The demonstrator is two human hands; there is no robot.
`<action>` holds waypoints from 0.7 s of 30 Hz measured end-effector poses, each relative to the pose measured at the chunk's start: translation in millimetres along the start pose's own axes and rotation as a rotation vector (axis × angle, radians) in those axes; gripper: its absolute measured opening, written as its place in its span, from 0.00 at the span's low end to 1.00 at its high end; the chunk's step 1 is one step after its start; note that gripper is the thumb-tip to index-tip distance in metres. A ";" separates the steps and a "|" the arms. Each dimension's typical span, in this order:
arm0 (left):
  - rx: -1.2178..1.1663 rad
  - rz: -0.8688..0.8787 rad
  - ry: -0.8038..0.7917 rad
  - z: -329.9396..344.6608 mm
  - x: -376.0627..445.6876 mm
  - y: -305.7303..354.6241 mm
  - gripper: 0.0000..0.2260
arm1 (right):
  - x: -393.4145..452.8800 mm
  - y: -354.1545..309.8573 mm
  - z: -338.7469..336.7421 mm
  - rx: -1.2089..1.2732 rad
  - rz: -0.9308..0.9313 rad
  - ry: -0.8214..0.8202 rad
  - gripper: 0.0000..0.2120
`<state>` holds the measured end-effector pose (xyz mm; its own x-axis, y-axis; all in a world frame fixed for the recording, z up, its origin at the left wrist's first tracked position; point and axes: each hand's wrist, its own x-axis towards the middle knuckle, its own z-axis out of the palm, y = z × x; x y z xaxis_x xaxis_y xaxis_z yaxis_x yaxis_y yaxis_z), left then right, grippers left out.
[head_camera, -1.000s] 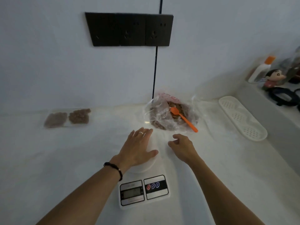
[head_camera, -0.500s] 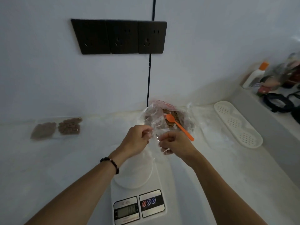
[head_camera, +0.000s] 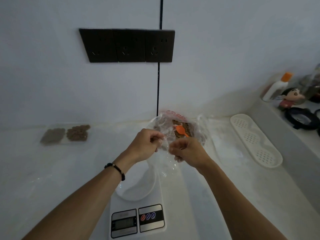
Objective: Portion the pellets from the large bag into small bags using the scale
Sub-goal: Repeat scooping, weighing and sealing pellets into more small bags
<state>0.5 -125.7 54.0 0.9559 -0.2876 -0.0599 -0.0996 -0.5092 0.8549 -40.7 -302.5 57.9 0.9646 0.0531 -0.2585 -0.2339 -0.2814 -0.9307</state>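
A white kitchen scale with a round platter sits near the counter's front. Above it, my left hand and my right hand each pinch the top edge of an empty small clear bag, which hangs between them over the scale. Behind the hands lies the large clear bag of brown pellets, with an orange spoon resting in it. Two filled small bags of pellets lie flat at the back left of the counter.
A white perforated tray lies on the right of the counter. A raised ledge at the right holds a white bottle with an orange cap, a small figurine and dark items. Black wall sockets hang above.
My hands rose from beside the scale's platter and took hold of the small clear bag; they now hold it a little higher, with the view shifted upward.
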 end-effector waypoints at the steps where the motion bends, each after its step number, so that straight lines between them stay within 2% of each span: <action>1: 0.017 -0.001 0.016 -0.3 -0.8 1.2 0.07 | -0.8 -1.0 -1.3 0.032 0.004 -0.008 0.02; 4: 0.137 0.031 0.127 0.1 -3.7 6.0 0.07 | -3.6 -4.4 -4.1 0.084 -0.001 -0.038 0.03; 8: 0.175 0.095 0.217 2.6 -12.0 19.2 0.06 | -5.9 -7.2 -2.0 -0.046 -0.023 -0.070 0.06; 12: 0.137 0.109 0.154 -4.9 -16.7 25.3 0.06 | -5.3 -5.4 -1.8 -0.137 -0.075 0.002 0.09; 16: 0.185 0.227 0.099 -14.1 -25.3 25.4 0.07 | -7.8 -4.5 -1.7 -0.167 -0.066 0.005 0.13; 18: 0.204 0.310 0.125 -15.4 -30.3 24.9 0.05 | -9.5 -6.8 1.0 -0.093 -0.025 -0.010 0.15; 21: 0.271 0.387 0.133 -15.5 -36.4 21.5 0.05 | -11.5 -11.1 10.0 0.220 0.089 0.007 0.12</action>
<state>-32.2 -113.6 82.6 0.8595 -0.4009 0.3171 -0.5063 -0.5833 0.6351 -50.5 -290.4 68.6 0.9396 0.0304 -0.3410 -0.3384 -0.0694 -0.9385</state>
